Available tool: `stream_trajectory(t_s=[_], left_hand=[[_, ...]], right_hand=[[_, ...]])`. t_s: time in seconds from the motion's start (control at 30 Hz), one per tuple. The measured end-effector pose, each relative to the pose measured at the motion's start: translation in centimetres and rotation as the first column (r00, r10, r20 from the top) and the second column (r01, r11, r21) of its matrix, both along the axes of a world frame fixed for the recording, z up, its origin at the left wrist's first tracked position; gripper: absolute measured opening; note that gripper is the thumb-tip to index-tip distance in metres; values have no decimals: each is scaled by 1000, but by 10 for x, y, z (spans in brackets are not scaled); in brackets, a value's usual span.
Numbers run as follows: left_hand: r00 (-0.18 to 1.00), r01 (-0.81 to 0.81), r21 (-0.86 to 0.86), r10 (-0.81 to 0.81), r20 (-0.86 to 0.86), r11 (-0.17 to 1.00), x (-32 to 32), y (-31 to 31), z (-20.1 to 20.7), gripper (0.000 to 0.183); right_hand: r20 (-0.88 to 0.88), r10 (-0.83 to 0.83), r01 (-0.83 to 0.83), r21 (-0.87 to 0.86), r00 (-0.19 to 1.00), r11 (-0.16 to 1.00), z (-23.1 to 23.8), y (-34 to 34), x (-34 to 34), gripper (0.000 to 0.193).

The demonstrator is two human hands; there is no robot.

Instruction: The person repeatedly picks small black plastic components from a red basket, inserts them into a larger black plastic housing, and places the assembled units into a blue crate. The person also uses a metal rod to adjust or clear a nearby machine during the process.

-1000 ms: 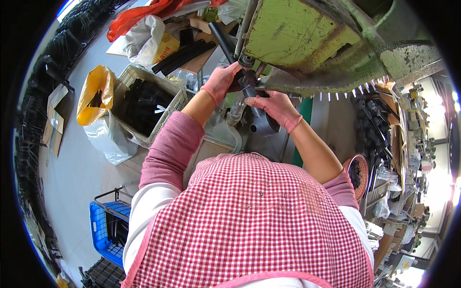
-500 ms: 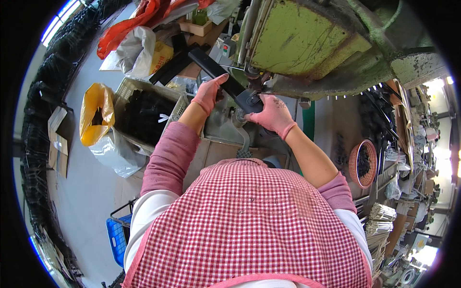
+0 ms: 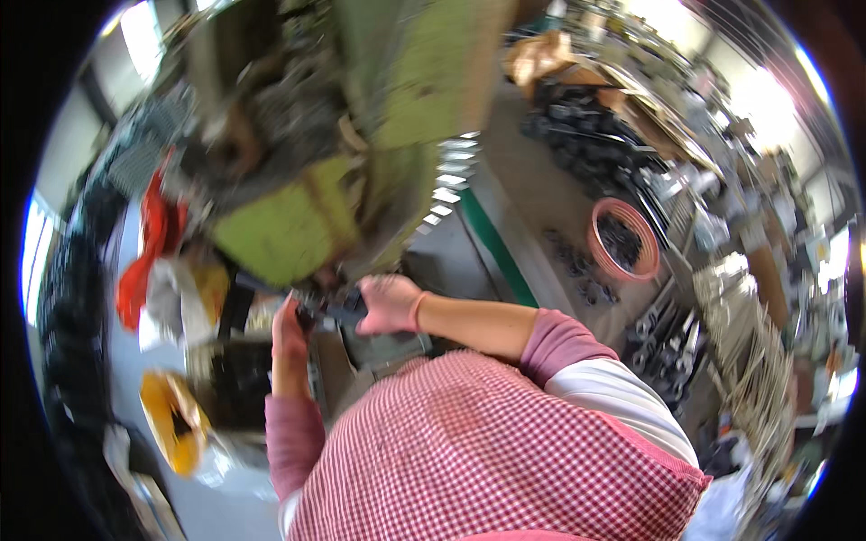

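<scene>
Black part (image 3: pixel 346 308) by machine (image 3: pixel 284 230)
Right hand (image 3: pixel 391 305) grips it; left hand (image 3: pixel 289 334): fingers too blurred to tell. Keep fingertips clear.

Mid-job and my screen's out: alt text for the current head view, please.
At a green machine, a person's pink-gloved right hand grips a dark part; the left hand is close by, its grip blurred. A round pink basket of dark pieces sits to the right, a yellow bag to the left; a checked apron fills the lower middle.
</scene>
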State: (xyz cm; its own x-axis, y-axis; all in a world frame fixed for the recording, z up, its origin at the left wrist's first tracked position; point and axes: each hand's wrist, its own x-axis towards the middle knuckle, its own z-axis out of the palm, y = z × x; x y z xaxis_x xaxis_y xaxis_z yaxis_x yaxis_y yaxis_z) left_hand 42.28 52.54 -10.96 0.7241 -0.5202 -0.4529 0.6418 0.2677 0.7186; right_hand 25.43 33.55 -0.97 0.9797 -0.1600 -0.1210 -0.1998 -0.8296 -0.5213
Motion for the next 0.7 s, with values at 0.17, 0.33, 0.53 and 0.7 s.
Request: stream_trajectory(t_s=[0.17,0.33,0.53,0.7], left_hand=[[980,142,-16,-138,140,990,40,-4,22,25],[806,466,-225,-305,506,856,67,-20,24,47],[996,-89,85,87,29,992,51,40,-54,26],[952,-244,195,273,-139,950,-41,112,-105,32]], right_hand=[[-74,52,-30,277,996,960,27,-7,2,47],[13,-224,198,422,975,885,-3,-42,-21,61],[-322,-540,584,688,778,431,-86,-122,-156,35],[-356,-797,548,835,488,-37,-99,-224,-225,23]])
